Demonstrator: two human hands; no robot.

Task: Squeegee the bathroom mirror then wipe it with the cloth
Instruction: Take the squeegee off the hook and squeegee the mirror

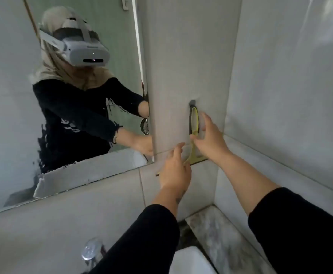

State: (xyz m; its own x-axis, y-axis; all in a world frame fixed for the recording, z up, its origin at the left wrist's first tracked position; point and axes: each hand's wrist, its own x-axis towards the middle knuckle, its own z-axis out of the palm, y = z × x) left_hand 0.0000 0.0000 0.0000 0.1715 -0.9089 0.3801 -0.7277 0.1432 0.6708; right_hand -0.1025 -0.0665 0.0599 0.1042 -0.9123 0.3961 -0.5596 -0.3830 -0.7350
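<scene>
the squeegee point(193, 133) hangs from a hook point(192, 103) on the wall point(181, 56), right of the mirror point(13, 95), above the sink point(189, 260) and tap point(92, 252).

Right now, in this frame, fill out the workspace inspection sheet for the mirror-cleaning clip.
Surface: mirror fogged or filmed at its left and lower parts.
Job's things: yellow-green squeegee hangs on a wall hook; cloth not seen.
Clutter: nothing seen.
Grippers: left hand open near the squeegee blade; right hand open at its handle, grip unclear.
Cables: nothing seen.
Surroundings: grey tiled walls, chrome tap, white basin, marble ledge.
</scene>
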